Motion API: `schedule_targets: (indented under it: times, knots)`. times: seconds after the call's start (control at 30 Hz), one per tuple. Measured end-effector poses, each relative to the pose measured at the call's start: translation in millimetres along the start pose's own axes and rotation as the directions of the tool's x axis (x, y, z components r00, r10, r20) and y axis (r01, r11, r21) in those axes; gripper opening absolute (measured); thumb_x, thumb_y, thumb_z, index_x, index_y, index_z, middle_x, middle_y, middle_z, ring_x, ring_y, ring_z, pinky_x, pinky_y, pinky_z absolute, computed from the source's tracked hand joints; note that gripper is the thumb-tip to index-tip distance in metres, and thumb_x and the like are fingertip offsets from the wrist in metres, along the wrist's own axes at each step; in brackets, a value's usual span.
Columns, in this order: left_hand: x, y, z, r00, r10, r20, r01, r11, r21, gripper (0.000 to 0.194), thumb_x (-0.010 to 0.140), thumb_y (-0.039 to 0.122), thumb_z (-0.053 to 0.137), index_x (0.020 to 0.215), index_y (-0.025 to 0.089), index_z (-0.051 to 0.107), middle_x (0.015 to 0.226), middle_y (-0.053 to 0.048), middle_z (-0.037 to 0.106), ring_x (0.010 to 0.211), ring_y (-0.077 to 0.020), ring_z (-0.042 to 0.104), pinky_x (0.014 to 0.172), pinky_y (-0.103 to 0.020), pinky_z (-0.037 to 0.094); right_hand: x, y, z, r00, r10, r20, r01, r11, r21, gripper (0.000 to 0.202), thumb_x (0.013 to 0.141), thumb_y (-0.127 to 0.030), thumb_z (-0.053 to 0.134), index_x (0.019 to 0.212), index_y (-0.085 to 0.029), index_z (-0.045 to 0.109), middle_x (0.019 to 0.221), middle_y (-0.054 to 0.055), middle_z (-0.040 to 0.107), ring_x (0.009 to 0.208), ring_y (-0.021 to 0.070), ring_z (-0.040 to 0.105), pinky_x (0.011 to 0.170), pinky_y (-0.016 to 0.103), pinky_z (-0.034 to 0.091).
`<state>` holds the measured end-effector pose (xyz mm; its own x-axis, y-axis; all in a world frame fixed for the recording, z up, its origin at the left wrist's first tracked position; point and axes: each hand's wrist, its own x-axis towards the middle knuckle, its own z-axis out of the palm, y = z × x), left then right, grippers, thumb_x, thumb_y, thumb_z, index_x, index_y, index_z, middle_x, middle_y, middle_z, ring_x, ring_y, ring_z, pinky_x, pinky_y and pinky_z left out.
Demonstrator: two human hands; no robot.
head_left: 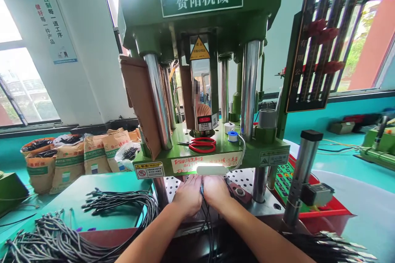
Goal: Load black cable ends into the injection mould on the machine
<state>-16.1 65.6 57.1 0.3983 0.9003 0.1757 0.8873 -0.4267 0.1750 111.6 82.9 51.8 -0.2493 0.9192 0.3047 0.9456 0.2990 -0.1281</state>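
Observation:
Both my hands are side by side under the front edge of a green press [182, 154], above its perforated metal plate [247, 183]. My left hand [189, 195] reaches in with its fingers close together. My right hand [216, 192] is curled beside it, knuckles up. Thin black cables [210, 230] come out between the two hands and hang down toward me; both hands are closed on them. The fingertips and the cable ends are hidden beneath the hands and a lit white lamp [212, 169].
Red-handled scissors [202, 145] and a blue-white tape roll [232, 136] lie on the press ledge. Bundled cables [58, 234] cover the left table; more cables [327, 246] lie at lower right. A metal post [304, 172] and a button panel [284, 178] stand to the right.

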Motion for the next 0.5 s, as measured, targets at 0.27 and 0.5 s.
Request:
schedule_targets:
  times: [0.27,0.5]
  knots:
    - [6,5,6.9,1.0,0.006,-0.012,-0.006,1.0,-0.008,0.054,0.08,0.021,0.035,0.132,0.009,0.042,0.138,-0.015,0.046,0.129,-0.0264,0.037,0.112,-0.043,0.02,-9,11,8,0.997,0.047,-0.054,-0.054,0.987,-0.15,0.014,0.091,-0.022,0.052,0.099,-0.016,0.062,0.098,0.004,0.065,0.095,0.0194,0.06,0.086,0.042,0.047]
    - [7,1,6.7,1.0,-0.004,-0.005,0.004,0.999,-0.034,0.049,0.079,0.019,0.036,0.127,0.015,0.046,0.133,-0.01,0.052,0.125,-0.0221,0.042,0.111,-0.04,0.023,5,-2,18,0.999,0.031,-0.041,-0.035,0.994,-0.104,0.016,0.091,-0.027,0.054,0.099,-0.016,0.062,0.101,0.005,0.064,0.092,0.0184,0.061,0.085,0.041,0.049]
